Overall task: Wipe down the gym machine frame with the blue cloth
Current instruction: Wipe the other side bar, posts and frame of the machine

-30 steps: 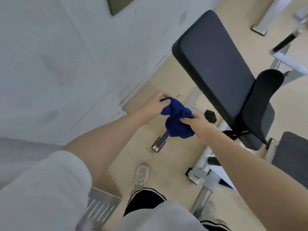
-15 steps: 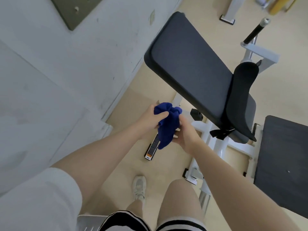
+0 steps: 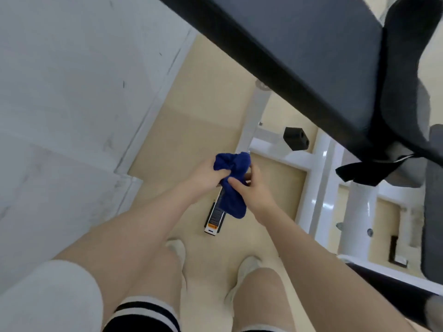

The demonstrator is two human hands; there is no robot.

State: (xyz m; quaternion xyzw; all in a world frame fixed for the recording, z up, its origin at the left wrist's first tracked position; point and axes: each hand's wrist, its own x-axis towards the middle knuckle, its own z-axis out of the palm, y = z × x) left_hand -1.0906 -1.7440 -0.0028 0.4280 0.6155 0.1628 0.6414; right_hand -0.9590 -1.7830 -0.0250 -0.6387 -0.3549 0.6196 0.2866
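Observation:
The blue cloth (image 3: 231,183) is bunched up between both my hands in the middle of the view. My left hand (image 3: 206,174) grips its upper bunch. My right hand (image 3: 250,188) pinches its middle, and the lower end hangs loose. The white gym machine frame (image 3: 311,183) lies on the floor just right of and beyond my hands. One white upright bar (image 3: 254,116) rises behind the cloth, whose top sits close to it; whether they touch is unclear.
A large dark padded bench (image 3: 299,44) slants overhead from top centre to the right. A black end cap (image 3: 296,138) sits on the frame. A black-and-white foot bar with an orange label (image 3: 213,220) lies on the beige floor. A grey wall (image 3: 72,92) fills the left. My shoes (image 3: 247,264) stand below.
My view has dropped lower and closer under the padded bench. Both hands keep hold of the cloth and have moved down towards the frame's upright bar.

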